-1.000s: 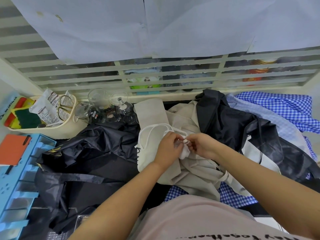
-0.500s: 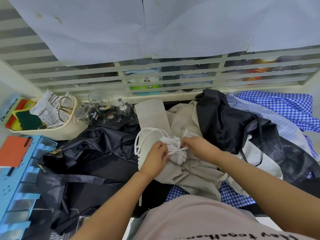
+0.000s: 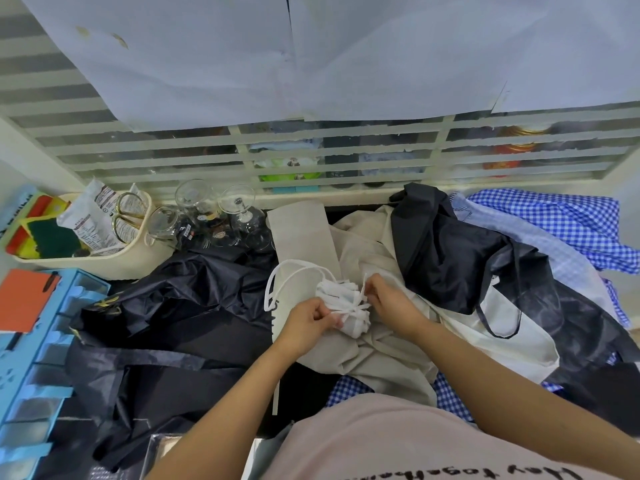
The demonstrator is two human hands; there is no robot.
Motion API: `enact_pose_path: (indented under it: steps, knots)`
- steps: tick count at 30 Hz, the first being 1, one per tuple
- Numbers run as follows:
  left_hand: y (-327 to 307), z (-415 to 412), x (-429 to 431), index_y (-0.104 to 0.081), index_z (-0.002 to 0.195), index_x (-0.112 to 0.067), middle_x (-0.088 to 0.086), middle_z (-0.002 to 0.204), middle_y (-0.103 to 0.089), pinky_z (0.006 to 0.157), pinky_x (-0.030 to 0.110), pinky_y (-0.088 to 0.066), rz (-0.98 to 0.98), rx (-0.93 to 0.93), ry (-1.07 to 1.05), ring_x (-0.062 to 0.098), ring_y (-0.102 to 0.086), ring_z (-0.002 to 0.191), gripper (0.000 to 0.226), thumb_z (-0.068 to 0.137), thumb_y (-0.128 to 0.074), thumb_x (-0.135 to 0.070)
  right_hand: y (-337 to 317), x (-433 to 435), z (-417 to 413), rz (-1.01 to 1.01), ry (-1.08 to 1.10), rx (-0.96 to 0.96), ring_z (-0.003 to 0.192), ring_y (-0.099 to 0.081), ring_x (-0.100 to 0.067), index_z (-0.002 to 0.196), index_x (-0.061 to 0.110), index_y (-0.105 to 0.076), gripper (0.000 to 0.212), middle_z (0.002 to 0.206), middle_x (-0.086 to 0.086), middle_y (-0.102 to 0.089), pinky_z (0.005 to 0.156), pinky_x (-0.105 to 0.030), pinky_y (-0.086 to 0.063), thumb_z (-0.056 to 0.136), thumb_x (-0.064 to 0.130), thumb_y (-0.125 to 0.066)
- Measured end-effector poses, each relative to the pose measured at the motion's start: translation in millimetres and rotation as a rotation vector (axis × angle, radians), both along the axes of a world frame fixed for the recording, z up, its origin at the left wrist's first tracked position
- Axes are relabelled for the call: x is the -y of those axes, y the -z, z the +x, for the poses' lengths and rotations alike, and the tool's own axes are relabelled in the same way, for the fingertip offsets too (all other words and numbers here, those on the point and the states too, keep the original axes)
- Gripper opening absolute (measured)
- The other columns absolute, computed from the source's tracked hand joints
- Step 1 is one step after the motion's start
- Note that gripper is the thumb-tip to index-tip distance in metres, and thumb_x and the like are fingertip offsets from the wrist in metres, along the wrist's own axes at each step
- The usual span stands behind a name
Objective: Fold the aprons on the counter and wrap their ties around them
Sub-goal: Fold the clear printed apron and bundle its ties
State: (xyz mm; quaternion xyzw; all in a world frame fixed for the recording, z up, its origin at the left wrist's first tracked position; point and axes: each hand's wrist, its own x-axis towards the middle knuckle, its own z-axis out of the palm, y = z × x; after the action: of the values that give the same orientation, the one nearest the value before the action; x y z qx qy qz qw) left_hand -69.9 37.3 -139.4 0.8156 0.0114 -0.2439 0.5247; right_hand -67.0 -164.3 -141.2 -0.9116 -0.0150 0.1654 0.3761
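A small white folded apron bundle lies on a beige apron in the middle of the counter, with white ties wound around it. My left hand pinches a tie end at the bundle's left side. My right hand pinches the other tie end on its right. A white loop of the neck strap sticks out to the left. Black aprons lie crumpled at left and another black apron at right. Blue checked aprons are piled at far right.
Several glasses stand at the back left beside a cream basket with scissors and packets. A blue rack with an orange card sits at the left edge. A louvred window runs behind the counter.
My hands have spread slightly apart, drawing the tie ends out sideways across the white bundle. The bundle now shows between the hands, where it was covered before.
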Motion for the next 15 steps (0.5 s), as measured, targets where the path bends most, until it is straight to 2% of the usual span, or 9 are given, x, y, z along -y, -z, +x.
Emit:
enact_pose_path:
  steps: [1, 3, 6, 10, 13, 15]
  knots:
    - [3, 0, -4, -0.05, 0.068, -0.013, 0.008, 0.071, -0.07, 0.066, 0.029, -0.046, 0.058, 0.001, 0.044, 0.009, -0.059, 0.066, 0.026, 0.086, -0.068, -0.019, 2, 1, -2, 0.0, -0.019, 0.01, 0.078, -0.049, -0.016, 0.104, 0.004, -0.047, 0.009, 0.086, -0.005, -0.053, 0.069, -0.024, -0.036, 0.097, 0.004, -0.043]
    - [6, -3, -12, -0.052, 0.071, -0.013, 0.015, 0.08, -0.07, 0.067, 0.031, -0.043, 0.117, -0.01, 0.11, 0.013, -0.055, 0.068, 0.025, 0.084, -0.068, -0.027, 4, 3, -8, -0.013, -0.036, 0.007, 0.072, -0.047, -0.015, 0.099, 0.005, -0.045, 0.003, 0.082, -0.007, -0.052, 0.067, -0.026, -0.036, 0.097, 0.004, -0.043]
    - [2, -1, -13, -0.053, 0.07, -0.016, 0.004, 0.079, -0.072, 0.066, 0.023, -0.042, 0.167, -0.01, 0.154, 0.007, -0.055, 0.067, 0.022, 0.088, -0.066, -0.022, 3, 6, -11, -0.003, -0.021, -0.012, 0.07, -0.046, -0.018, 0.09, 0.011, -0.039, 0.009, 0.081, -0.008, -0.053, 0.066, -0.031, -0.038, 0.098, 0.007, -0.042]
    - [-3, 1, -14, -0.048, 0.069, -0.018, -0.005, 0.071, -0.069, 0.065, 0.02, -0.044, 0.209, -0.05, 0.225, 0.001, -0.054, 0.061, 0.026, 0.09, -0.063, -0.018, 1, 6, -13, -0.027, -0.024, -0.041, 0.081, -0.055, -0.024, 0.094, 0.014, -0.042, 0.007, 0.088, -0.007, -0.058, 0.074, -0.032, -0.043, 0.099, 0.009, -0.041]
    - [-4, 2, -14, -0.048, 0.068, -0.018, 0.003, 0.074, -0.068, 0.069, 0.026, -0.048, 0.219, -0.043, 0.175, 0.011, -0.057, 0.068, 0.026, 0.086, -0.067, -0.017, -2, 4, -5, -0.076, -0.058, -0.078, 0.078, -0.052, -0.02, 0.101, 0.007, -0.053, 0.01, 0.095, -0.014, -0.064, 0.063, -0.025, -0.034, 0.097, 0.007, -0.044]
    - [-5, 1, -11, -0.05, 0.072, -0.017, -0.001, 0.074, -0.063, 0.066, 0.016, -0.044, 0.211, -0.022, 0.107, 0.009, -0.055, 0.07, 0.024, 0.083, -0.071, -0.016, -8, 5, -1, -0.046, -0.05, -0.117, 0.081, -0.052, -0.017, 0.102, 0.003, -0.061, 0.017, 0.097, -0.011, -0.066, 0.059, -0.019, -0.033, 0.095, 0.006, -0.046]
